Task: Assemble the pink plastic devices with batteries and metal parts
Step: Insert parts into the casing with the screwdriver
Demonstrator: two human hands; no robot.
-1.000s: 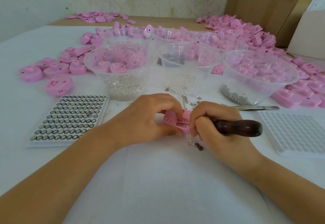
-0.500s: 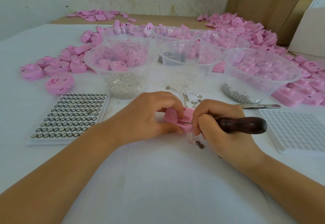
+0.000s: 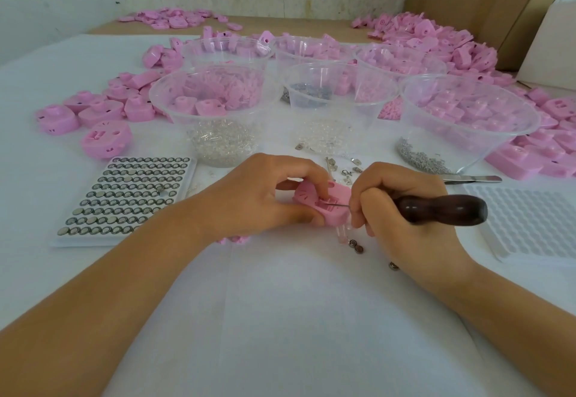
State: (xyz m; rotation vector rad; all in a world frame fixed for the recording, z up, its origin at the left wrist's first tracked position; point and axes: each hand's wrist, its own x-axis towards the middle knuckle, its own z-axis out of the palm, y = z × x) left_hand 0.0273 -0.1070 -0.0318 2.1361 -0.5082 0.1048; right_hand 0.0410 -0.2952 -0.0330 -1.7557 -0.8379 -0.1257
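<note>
Grips a small pink plastic device (image 3: 321,203) in the curled left hand (image 3: 265,200) over the white table (image 3: 296,318). Clasps a dark wooden-handled awl (image 3: 442,209) in the right hand (image 3: 402,216), its thin metal tip touching the device. Shows a white tray of button batteries (image 3: 124,197) to the left, clear plastic bowls (image 3: 218,110) beyond.

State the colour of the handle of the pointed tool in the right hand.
Dark reddish-brown: the polished wooden tool handle shows best in the head view.
</note>
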